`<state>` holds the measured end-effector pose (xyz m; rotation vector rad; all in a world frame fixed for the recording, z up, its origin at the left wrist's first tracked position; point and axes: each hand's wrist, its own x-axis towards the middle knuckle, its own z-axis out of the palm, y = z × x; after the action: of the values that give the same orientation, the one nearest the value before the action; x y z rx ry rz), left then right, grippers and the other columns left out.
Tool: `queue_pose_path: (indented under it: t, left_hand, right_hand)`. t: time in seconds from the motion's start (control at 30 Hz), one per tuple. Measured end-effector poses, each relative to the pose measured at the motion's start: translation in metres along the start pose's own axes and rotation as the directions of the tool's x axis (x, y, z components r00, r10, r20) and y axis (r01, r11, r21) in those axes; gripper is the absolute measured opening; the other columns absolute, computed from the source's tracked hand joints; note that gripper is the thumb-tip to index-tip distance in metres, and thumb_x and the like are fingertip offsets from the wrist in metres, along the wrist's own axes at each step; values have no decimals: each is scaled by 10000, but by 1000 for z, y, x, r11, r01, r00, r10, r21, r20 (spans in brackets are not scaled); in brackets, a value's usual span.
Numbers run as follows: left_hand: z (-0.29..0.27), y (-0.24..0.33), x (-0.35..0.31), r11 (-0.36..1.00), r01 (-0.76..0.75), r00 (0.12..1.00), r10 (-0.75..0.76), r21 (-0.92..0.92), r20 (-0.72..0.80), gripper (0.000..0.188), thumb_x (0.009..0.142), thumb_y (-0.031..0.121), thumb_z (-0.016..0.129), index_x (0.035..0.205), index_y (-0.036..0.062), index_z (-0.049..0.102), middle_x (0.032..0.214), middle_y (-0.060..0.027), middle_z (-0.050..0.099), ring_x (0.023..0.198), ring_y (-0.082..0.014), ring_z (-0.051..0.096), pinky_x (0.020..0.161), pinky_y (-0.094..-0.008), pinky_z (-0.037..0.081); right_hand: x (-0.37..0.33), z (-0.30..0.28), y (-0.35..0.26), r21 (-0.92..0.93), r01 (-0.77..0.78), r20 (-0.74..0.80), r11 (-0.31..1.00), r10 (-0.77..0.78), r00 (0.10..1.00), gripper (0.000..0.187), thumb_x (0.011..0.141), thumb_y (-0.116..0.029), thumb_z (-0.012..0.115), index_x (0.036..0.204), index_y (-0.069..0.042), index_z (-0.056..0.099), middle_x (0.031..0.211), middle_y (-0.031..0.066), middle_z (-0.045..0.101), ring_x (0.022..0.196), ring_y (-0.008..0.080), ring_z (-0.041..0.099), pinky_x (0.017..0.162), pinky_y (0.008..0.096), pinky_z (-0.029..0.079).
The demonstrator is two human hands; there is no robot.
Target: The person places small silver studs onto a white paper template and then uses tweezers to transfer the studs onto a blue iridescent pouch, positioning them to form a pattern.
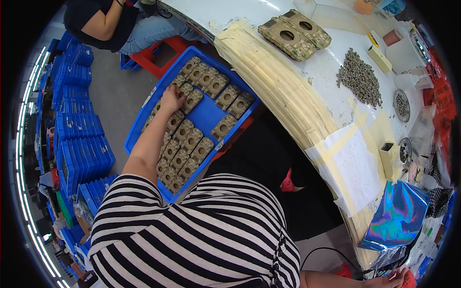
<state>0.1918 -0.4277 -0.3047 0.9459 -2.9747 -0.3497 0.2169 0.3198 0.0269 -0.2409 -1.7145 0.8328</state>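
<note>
My left arm reaches across a blue plastic tray holding rows of camouflage toy tank hulls, each with a round hole on top. My left hand is closed, its fingertips bent over a hull in the upper left part, beside another toy tank hull. The hand partly covers the piece it grips. Far off at the lower right edge, my right hand has its fingers bent against a red object, whose kind I cannot make out.
Two larger camouflage tank hulls lie on the white table, whose edge is taped. A pile of small metal parts and a shiny holographic bag are on it too. Blue crates stand stacked at left. Another person sits beyond the tray.
</note>
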Motion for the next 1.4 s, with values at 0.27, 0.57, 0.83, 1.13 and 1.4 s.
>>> queue_pose_path:
  t: [0.27, 0.57, 0.83, 1.13, 1.4]
  left_hand:
    - [-24, 19, 3, 987, -73, 965, 35, 143, 259, 362, 721, 415, 759, 894, 105, 688, 1179, -148, 584, 1229, -344, 507, 1024, -672, 332]
    - [-24, 33, 0, 995, 73, 941, -91, 67, 325, 433, 715, 486, 737, 957, 128, 703, 1308, -153, 511, 1333, -385, 402, 1075, -737, 215]
    - [-34, 36, -10, 992, 42, 913, -86, 118, 398, 458, 689, 454, 766, 995, 120, 697, 1300, -150, 492, 1334, -380, 387, 1085, -746, 178]
    - [-31, 57, -17, 968, 14, 929, -104, 249, 355, 472, 688, 421, 776, 1005, 91, 660, 1234, -152, 521, 1276, -371, 445, 1043, -742, 246]
    - [-53, 8, -34, 922, -262, 965, 256, -286, -59, 340, 672, 232, 797, 880, 45, 604, 1341, -182, 491, 1318, -390, 436, 1070, -545, 348]
  right_hand:
    - [5, 5, -5, 25, 27, 44, 999, -28, 999, 228, 977, -238, 584, 919, -19, 608, 906, 147, 660, 746, 219, 595, 667, 339, 492]
    - [3, 5, 2, 49, 14, 86, 999, -18, 996, 226, 979, -242, 590, 925, -24, 608, 881, 133, 648, 741, 212, 590, 659, 335, 489]
    - [3, 3, 10, 87, 9, 121, 996, -19, 993, 232, 981, -248, 597, 939, -21, 606, 857, 114, 628, 740, 208, 588, 652, 329, 486]
    - [-3, 9, 4, 125, -29, 121, 992, 14, 993, 225, 979, -237, 600, 942, -16, 604, 855, 133, 634, 742, 223, 599, 653, 330, 484]
    - [-1, 4, 13, 61, -19, 137, 998, 10, 990, 266, 992, -270, 566, 927, -15, 606, 852, 148, 643, 720, 244, 600, 648, 348, 490]
